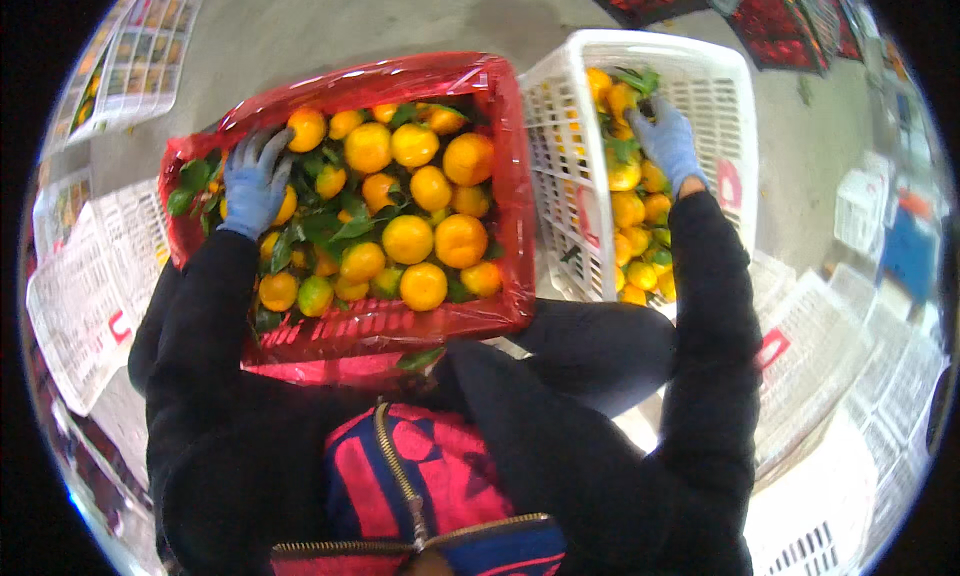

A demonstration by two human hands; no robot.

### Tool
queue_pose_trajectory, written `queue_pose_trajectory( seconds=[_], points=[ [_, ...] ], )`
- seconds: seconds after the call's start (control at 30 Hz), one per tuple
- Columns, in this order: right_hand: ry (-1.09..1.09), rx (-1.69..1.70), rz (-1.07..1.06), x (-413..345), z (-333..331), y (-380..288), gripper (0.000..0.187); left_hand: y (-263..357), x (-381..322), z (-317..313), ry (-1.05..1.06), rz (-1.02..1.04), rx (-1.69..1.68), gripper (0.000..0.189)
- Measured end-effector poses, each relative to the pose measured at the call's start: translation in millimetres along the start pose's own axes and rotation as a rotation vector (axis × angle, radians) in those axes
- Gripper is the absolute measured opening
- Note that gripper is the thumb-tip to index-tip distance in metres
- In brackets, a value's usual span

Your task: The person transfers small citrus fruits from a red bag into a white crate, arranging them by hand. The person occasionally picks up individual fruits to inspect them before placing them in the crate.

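A red plastic crate with a clear film liner stands before me, filled with orange mandarins, a few greenish, and green leaves. At its left side my left hand, in a light blue glove, lies over fruit and leaves with the fingers apart. One mandarin is beside its fingertips. To the right is a white slatted plastic crate, holding more mandarins. My right hand, also gloved, reaches into it, fingertips at fruit and leaves; whether it grips one is hidden.
White crates of fruit stand at the upper left. Red-filled dark crates are at the upper right. Stacked white crates lie right of me, another white crate at left. Concrete floor shows beyond the red crate.
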State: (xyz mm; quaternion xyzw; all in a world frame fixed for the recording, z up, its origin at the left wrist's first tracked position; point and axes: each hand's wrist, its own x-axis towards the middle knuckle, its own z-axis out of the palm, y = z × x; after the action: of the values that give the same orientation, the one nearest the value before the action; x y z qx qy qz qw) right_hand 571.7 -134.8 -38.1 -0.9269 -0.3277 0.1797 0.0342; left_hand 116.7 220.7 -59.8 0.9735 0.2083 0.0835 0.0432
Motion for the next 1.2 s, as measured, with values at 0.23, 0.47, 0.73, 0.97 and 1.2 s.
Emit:
queue_pose_trajectory(
  seconds=[0.23,0.47,0.73,0.97,1.2],
  points=[
    [-0.061,-0.185,-0.014,125.3,116.0,-14.4,0.055,2.1,-2.5,0.2,-0.013,-0.042,0.012,0.04],
    [0.073,0.413,-0.065,31.9,-1.4,-12.7,0.058,3.9,-4.1,-1.0,-0.012,-0.016,0.042,0.043],
    [-0.454,1.06,-0.267,-127.4,-58.2,-204.7,0.07,1.2,-3.8,9.7,-0.022,-0.024,0.132,0.041],
    [-0.13,0.471,-0.383,-139.2,101.7,-330.8,0.063,4.1,-5.5,6.7,-0.044,-0.051,0.121,0.041],
    [-0.313,0.422,-0.356,-113.3,99.2,-308.0,0.065,3.6,-4.7,10.1,-0.033,-0.051,0.095,0.043]
  ],
)
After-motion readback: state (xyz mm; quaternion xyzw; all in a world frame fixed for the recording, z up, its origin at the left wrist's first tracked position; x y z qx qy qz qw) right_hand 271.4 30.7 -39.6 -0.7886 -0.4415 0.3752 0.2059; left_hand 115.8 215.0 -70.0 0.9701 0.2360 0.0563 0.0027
